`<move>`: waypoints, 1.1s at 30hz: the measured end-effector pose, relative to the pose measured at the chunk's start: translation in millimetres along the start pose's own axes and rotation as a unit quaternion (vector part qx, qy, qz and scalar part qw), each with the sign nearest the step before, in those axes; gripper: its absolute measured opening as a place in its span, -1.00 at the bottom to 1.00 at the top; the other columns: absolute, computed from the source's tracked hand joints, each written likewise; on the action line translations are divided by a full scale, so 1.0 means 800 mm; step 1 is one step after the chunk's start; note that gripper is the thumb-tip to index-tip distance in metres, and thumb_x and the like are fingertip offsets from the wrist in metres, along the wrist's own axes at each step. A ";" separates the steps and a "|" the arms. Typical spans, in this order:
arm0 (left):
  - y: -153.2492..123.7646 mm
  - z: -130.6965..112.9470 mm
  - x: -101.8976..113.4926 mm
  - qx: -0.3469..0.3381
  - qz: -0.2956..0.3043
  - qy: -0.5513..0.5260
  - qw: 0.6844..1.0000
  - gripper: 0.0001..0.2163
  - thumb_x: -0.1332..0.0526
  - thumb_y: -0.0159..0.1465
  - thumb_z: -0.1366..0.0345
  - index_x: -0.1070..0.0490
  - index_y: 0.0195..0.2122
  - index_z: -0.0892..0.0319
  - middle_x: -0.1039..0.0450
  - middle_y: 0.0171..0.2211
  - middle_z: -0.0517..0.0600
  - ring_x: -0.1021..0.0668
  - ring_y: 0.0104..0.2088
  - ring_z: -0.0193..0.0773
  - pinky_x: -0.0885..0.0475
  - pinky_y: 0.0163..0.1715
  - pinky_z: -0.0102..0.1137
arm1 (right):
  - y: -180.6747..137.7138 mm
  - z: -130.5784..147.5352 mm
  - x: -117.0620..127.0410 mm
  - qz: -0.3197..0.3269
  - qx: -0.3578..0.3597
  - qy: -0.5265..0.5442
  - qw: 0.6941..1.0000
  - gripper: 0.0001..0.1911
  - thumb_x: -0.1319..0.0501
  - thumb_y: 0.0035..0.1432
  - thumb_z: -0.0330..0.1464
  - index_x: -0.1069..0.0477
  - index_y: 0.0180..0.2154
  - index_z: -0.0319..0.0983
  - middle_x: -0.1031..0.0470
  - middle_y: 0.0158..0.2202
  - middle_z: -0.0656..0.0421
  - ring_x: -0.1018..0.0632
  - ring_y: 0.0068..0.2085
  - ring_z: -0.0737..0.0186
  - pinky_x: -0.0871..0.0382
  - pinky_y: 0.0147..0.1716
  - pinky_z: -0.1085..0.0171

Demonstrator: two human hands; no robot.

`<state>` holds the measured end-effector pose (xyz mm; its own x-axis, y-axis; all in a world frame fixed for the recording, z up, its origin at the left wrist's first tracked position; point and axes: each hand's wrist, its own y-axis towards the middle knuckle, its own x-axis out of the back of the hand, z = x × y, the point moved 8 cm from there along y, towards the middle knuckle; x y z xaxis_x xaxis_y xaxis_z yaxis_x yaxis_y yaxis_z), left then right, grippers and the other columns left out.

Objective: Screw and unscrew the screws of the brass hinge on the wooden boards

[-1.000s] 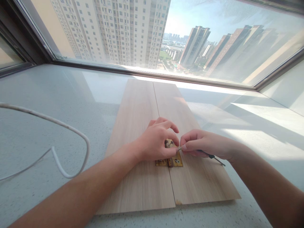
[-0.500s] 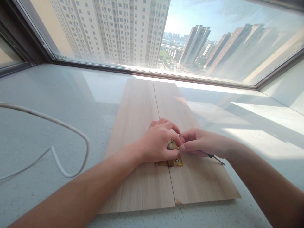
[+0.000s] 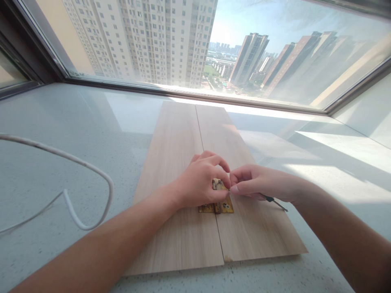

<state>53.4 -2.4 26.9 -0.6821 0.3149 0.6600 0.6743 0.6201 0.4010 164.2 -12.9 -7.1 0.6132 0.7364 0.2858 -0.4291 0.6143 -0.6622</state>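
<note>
A worn, brass-coloured hinge (image 3: 227,204) lies flat across the seam between two light wooden boards (image 3: 180,240), partly covered by my left hand. A cross-slotted screw head shows on its right leaf. Arched over the hinge, my left hand (image 3: 203,181) has its thumb and index finger curled together at the right leaf; whatever is between them is too small to make out. My right hand (image 3: 259,183) meets those fingertips with its thumb and index finger pinched. A screwdriver (image 3: 276,202) with a dark handle is tucked under its other fingers, its metal shaft pointing to the lower right.
The boards rest on a speckled white sill (image 3: 128,142). On the left a white cable (image 3: 88,165) loops over it. Behind the boards runs a dark window frame (image 3: 195,97), with tall buildings outside the glass. Sunlight and shadow fall on the right side.
The whole view has shifted very slightly to the left. My left thumb has moved up a little, closing toward the index finger and the right fingertips. The hinge and boards stay in place.
</note>
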 end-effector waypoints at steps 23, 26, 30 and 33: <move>0.000 -0.002 0.000 0.012 0.015 -0.013 1.000 -0.96 -0.26 0.10 0.31 -0.51 -0.46 0.10 -0.46 -0.18 -0.04 -0.37 -0.05 -0.16 -0.18 0.01 -0.18 | -0.037 0.123 0.024 -0.175 0.326 0.272 0.888 -0.58 -0.23 -0.02 -0.07 -0.15 -0.64 -0.19 0.11 -0.71 0.35 -0.01 -0.73 0.50 0.22 -0.76 0.35; 0.001 -0.001 -0.001 0.013 0.015 -0.013 1.000 -0.96 -0.27 0.10 0.31 -0.50 -0.45 0.10 -0.46 -0.19 -0.05 -0.38 -0.05 -0.17 -0.18 0.01 -0.19 | -0.037 0.127 0.021 -0.154 0.350 0.273 0.883 -0.58 -0.21 0.03 -0.10 -0.14 -0.65 -0.20 0.09 -0.71 0.34 0.00 -0.72 0.51 0.22 -0.77 0.35; 0.001 -0.002 -0.002 0.012 0.018 -0.019 1.000 -0.97 -0.27 0.09 0.31 -0.50 -0.45 0.10 -0.46 -0.20 -0.05 -0.38 -0.06 -0.17 -0.19 0.01 -0.20 | -0.037 0.128 0.018 -0.141 0.357 0.264 0.885 -0.59 -0.20 0.04 -0.12 -0.15 -0.64 -0.20 0.09 -0.69 0.33 0.00 -0.72 0.50 0.23 -0.76 0.35; 0.002 -0.002 0.000 0.012 0.011 -0.027 1.000 -0.95 -0.27 0.09 0.31 -0.51 -0.42 0.11 -0.47 -0.21 -0.05 -0.39 -0.07 -0.18 -0.21 0.01 -0.21 | -0.040 0.129 0.015 -0.145 0.367 0.250 0.884 -0.58 -0.22 0.03 -0.13 -0.15 -0.65 -0.21 0.10 -0.68 0.34 -0.01 -0.71 0.50 0.22 -0.76 0.36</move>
<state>55.2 -3.0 28.5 -0.6814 0.3669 0.6333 0.6835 0.6286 0.3712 116.4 5.7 89.1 0.9053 0.4143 -0.0932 -0.4092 0.9098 0.0695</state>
